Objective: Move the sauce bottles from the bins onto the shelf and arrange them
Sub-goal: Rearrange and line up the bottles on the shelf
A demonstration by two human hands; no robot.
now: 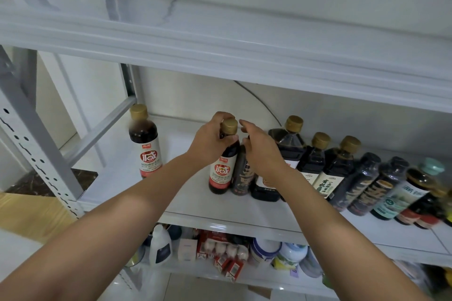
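My left hand (210, 140) grips the neck of a dark sauce bottle with a gold cap and a red and white label (223, 168); the bottle stands on the white middle shelf (186, 203). Right beside it stands a dark bottle with a black label (241, 176), and my right hand (261, 151) rests over its top with fingers partly spread; whether it grips the bottle I cannot tell. A row of several dark sauce bottles (340, 168) runs to the right along the shelf. One matching red-label bottle (145, 142) stands alone at the back left.
The top shelf (220, 32) above is bare white. The lower shelf holds a white bottle (160, 244), small boxes (230, 254) and jars (281, 254). A perforated grey upright (36, 154) frames the left side. Bare shelf surface lies between the lone left bottle and the held one.
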